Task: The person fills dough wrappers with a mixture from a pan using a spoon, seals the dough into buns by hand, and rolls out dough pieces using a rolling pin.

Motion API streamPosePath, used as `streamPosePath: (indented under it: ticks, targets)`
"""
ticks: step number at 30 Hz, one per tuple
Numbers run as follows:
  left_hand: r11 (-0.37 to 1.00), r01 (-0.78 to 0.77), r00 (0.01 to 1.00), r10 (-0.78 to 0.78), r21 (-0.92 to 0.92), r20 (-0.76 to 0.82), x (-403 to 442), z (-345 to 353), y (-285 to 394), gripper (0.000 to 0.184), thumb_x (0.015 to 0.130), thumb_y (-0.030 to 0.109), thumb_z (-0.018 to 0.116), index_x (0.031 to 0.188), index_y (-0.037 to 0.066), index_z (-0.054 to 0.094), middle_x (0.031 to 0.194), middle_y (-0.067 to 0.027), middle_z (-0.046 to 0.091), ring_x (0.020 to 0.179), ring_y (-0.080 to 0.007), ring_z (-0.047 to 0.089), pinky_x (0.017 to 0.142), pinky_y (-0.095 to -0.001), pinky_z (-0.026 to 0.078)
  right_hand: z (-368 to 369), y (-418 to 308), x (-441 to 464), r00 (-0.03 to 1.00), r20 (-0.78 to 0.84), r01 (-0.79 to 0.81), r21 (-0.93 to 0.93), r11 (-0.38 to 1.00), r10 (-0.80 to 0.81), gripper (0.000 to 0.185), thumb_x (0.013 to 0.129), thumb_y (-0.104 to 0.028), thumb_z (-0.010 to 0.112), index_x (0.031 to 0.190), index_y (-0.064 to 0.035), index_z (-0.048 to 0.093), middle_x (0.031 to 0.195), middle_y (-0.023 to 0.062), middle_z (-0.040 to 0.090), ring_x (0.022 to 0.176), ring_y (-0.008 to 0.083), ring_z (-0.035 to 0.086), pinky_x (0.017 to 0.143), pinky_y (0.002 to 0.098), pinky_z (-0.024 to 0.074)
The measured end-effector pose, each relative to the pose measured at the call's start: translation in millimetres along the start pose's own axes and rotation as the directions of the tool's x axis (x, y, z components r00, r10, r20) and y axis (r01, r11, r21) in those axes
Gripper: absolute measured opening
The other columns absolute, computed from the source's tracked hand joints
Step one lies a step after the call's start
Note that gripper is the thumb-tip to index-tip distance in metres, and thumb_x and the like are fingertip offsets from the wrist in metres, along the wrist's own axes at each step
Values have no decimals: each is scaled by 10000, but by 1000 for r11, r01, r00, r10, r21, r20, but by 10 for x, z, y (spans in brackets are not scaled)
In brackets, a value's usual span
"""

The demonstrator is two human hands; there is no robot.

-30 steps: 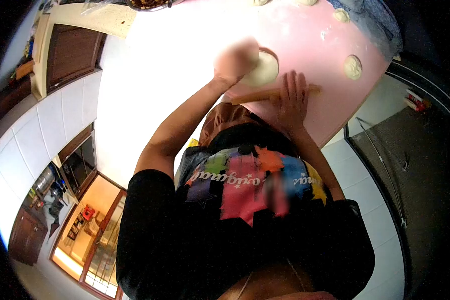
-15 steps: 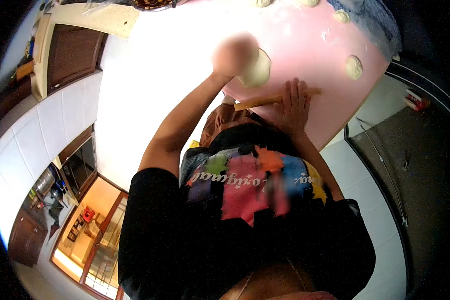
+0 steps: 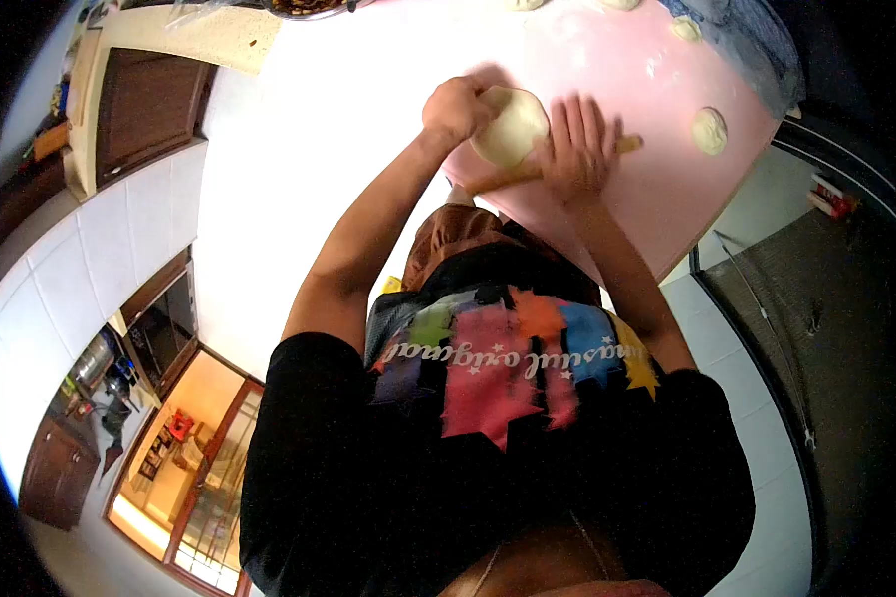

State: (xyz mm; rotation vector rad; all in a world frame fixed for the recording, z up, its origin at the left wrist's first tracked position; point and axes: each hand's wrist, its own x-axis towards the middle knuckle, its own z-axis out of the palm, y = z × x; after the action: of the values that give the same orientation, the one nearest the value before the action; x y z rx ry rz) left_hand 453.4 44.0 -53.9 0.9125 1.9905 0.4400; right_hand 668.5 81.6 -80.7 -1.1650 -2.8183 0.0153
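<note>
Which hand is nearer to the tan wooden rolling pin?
Right: the right hand lies over the rolling pin; the left hand is apart from it, touching the flat, round, pale dough.

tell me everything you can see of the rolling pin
The rolling pin is a slim, plain, light-brown rod that looks wooden, with no separate handles discernible. It lies slantwise at the pink table's near side, its right end farther from the body. The right hand lies across it, fingers extended, hiding part. It runs close by the dough; contact there is unclear.
</note>
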Motion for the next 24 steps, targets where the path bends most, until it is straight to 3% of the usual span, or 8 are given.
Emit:
streamPosePath:
  ticks: [2,3,7,10,14,16,20,24]
  targets:
    - [988,-38,995,24,-148,-95,-83,117,-197,230,864,208,584,1053,159,706,862,-122,704,749,-223,682,696,-314,543,-18,64,-495,1000,10,-23,125,992,21,568,943,-460,402,1368,-91,475,1452,170,387,1375,345,302,1120,569,121]
    - [979,131,988,-141,-155,-61,-253,31,-49,244,844,237,625,1037,115,709,844,-115,706,738,-204,684,716,-311,546,-20,73,-499,1000,13,-16,126,992,14,568,943,-460,402,1368,-91,475,1452,170,387,1375,345,302,1120,569,121]
    - [907,281,948,-211,-315,237,-381,336,-275,385,754,279,724,1018,0,692,851,-139,706,762,-215,686,748,-318,544,-69,-15,0,1000,14,-13,52,999,12,591,959,-480,360,1396,-88,434,1476,169,348,1390,344,271,1127,547,124]
    - [1000,14,993,-14,-4,-116,-162,283,-115,402,774,351,698,1017,31,688,927,-132,702,854,-274,674,797,-361,531,56,-124,768,991,-129,-25,102,994,38,566,935,-472,445,1323,-62,483,1423,150,412,1372,292,307,1104,601,157]
    - [986,-104,992,113,128,-62,89,157,-87,367,828,364,657,1013,48,679,932,-131,697,828,-267,670,766,-376,529,37,-118,590,997,-59,-38,75,996,42,554,968,-454,376,1369,-77,437,1441,136,394,1381,301,284,1115,591,122]
    - [987,-73,996,66,143,52,-82,31,34,345,850,368,641,1024,73,682,939,-126,696,834,-253,671,783,-368,530,-85,-77,56,999,49,-3,49,999,1,557,971,-421,374,1391,-58,414,1462,152,369,1392,330,266,1129,574,92]
    - [984,137,988,-144,-109,-51,-470,100,-122,309,856,355,639,1039,110,687,925,-109,697,859,-228,671,812,-367,526,-80,-5,-724,1000,-21,27,256,966,-22,572,952,-397,422,1363,1,432,1464,190,356,1358,384,320,1106,620,105]
    - [976,214,964,-219,46,153,-501,131,-88,419,822,352,672,1100,43,626,931,-126,689,864,-246,670,808,-375,527,-220,-148,319,999,17,49,100,994,-51,571,982,-418,361,1417,-49,371,1496,146,324,1406,340,232,1140,546,82]
